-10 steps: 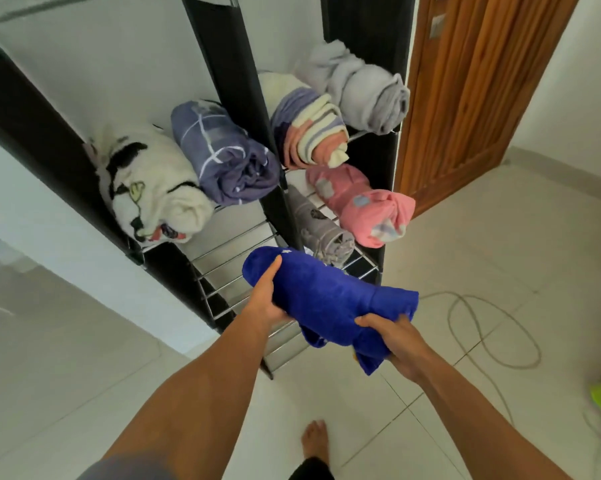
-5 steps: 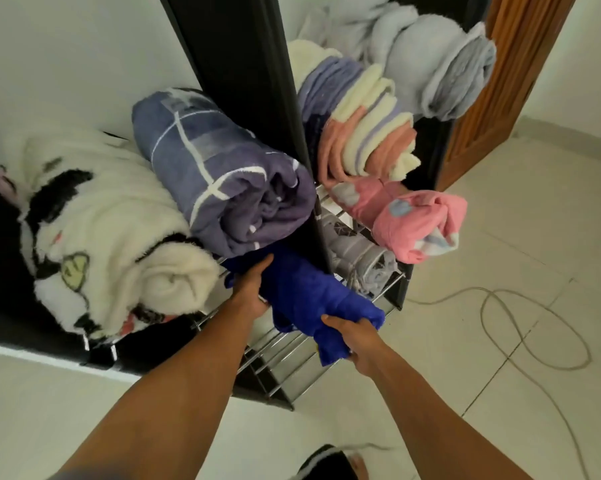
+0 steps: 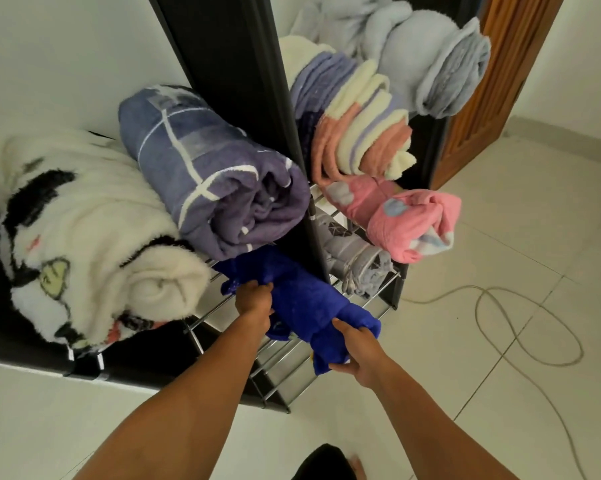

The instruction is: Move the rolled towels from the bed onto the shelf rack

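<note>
**Blue towel gripped at both ends on the lowest wire shelf**

The rolled blue towel (image 3: pixel 302 299) lies slanted on the bottom wire tier of the black shelf rack (image 3: pixel 223 64), its far end tucked under the purple checked towel (image 3: pixel 209 174) at 12 o'clock from the hands. The left hand (image 3: pixel 254 303) is closed on the towel's far left portion; the towel runs from it toward 4 o'clock, where the right hand (image 3: pixel 356 355) clamps the near end, thumb below and fingers above. That near end overhangs the shelf's front edge.

At 9 o'clock of the left hand sits a white plush roll with black markings (image 3: pixel 94 237). At 1 o'clock of the right hand lie a grey towel (image 3: pixel 358 265) and a pink towel (image 3: pixel 410 226), with a striped towel (image 3: pixel 358 126) and a pale blue towel (image 3: pixel 430 64) higher up. A cable (image 3: pixel 521 327) loops on the tiled floor at 3 o'clock.
</note>
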`<state>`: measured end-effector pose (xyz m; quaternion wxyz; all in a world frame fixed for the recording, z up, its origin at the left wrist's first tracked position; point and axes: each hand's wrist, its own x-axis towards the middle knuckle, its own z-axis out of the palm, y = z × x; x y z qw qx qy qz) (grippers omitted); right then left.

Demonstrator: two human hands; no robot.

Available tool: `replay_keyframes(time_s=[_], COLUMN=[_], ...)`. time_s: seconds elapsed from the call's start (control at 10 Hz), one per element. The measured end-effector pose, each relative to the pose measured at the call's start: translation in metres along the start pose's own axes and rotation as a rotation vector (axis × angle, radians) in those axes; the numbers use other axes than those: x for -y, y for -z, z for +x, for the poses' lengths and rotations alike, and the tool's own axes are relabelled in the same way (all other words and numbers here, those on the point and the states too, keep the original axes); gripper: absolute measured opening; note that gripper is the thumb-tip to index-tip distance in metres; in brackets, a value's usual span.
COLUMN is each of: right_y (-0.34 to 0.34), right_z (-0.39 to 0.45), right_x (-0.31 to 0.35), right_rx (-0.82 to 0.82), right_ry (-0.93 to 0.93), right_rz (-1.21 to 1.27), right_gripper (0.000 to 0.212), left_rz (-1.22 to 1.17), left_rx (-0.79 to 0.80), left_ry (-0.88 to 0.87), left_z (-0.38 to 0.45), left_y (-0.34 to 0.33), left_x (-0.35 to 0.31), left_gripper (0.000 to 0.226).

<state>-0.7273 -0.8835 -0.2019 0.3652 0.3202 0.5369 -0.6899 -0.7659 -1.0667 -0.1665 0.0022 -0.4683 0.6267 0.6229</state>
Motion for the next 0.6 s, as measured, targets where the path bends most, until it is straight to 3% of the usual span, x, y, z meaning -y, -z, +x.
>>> replay_keyframes(time_s=[0.1,0.2,0.3,0.5,0.6], right_y=[0.000,0.002,0.004,0.021,0.036], right_z=[-0.002,-0.004,-0.014,-0.049,-0.078], right_x=[-0.003,-0.005,0.000,0.013,0.028], right_rx=[0.015,0.011,0.007,0.009,0.023], right_ry=[-0.014,-0.030,-0.018,0.103,0.208], right_rz=[-0.075,-0.159,-0.231,-0.261,-0.243], right_gripper=[0.061,0.067,0.068,0.046,0.029], left_rz=[0.104,0.063,0.087,0.299,0.371], left_rx=[-0.027,0.053,0.095,0.083,0.043], left_ry=[-0.018,0.102,0.088,-0.060,-0.180], left_z=[-0.002,-0.009,-0.021,-0.064,-0.099], left_y=[0.003,0.006,0.005,0.007,0.017], left_x=[0.014,0.018,0.008,0.000,0.019], left_gripper=[0.033,0.054,0.059,0.070,0.064])
